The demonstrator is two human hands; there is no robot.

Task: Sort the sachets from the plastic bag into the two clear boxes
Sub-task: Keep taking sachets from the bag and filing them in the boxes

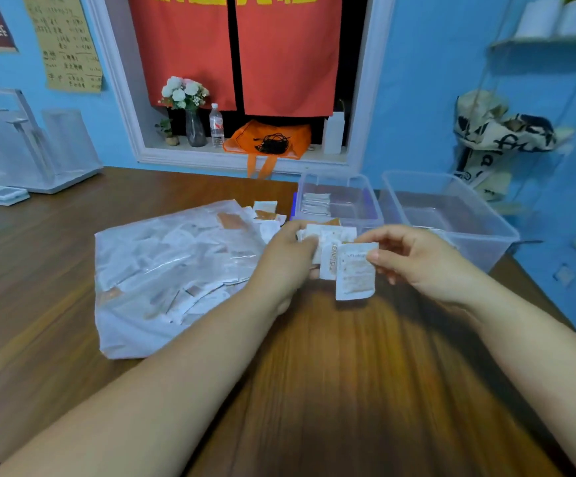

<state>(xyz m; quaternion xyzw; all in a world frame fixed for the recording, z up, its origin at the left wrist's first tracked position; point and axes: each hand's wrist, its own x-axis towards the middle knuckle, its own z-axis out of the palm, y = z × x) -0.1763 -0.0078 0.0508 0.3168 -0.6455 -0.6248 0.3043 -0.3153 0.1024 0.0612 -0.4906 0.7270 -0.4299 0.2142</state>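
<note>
The plastic bag (pixel 162 270) is lying flat on the desk (pixel 348 373), its mouth facing the left clear box (pixel 365 187) and right clear box (pixel 479 246), probably to keep reaches short. The left hand (pixel 286 259) is gripping a fan of sachets (pixel 331 235), seemingly for checking, while the right hand (pixel 417 259) is pinching a single sachet (pixel 355 273) by its edge, just short of the boxes.

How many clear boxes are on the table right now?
2. The left box, right of the plastic bag, holds a few sachets; the right box stands beside it.
</note>
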